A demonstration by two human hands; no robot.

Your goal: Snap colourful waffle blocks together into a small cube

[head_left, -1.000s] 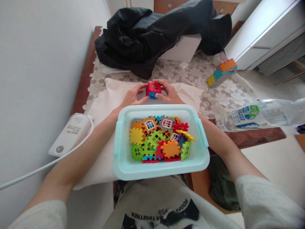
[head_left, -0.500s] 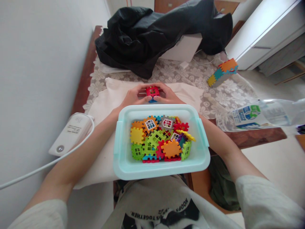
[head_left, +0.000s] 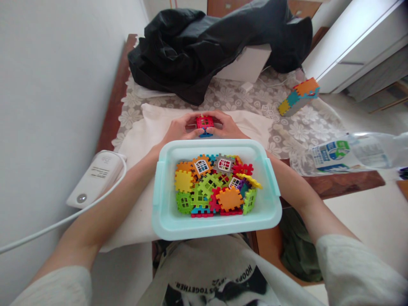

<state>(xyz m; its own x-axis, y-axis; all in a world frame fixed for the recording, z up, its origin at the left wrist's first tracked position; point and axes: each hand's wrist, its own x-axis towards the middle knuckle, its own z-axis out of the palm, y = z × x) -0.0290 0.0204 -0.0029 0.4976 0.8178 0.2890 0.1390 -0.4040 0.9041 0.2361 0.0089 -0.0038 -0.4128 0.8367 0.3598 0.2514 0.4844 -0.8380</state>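
Note:
Beyond the tub, a small block of interlocking building tiles (head_left: 204, 122) is pinched between my two hands, with a red window tile facing up and a blue tile below it. My left hand (head_left: 182, 128) grips its left side, fingers curled behind and thumb at the lower edge. From the right, my right hand (head_left: 227, 126) closes on it the same way, the two thumbs nearly meeting. Just in front stands a pale turquoise tub (head_left: 216, 231) holding loose tiles (head_left: 229, 199) in orange, green, red, yellow and other colours.
At the right stands a built tile shape (head_left: 298, 97), beyond a clear plastic bottle (head_left: 350, 154) lying on its side. A white device (head_left: 95, 178) with a cable is on the left. Black fabric (head_left: 178, 46) covers a white box (head_left: 247, 63) at the back.
The block has tilted slightly between my hands, so more of the blue tile shows below the red one. Both hands keep their hold, and the tub stays in place.

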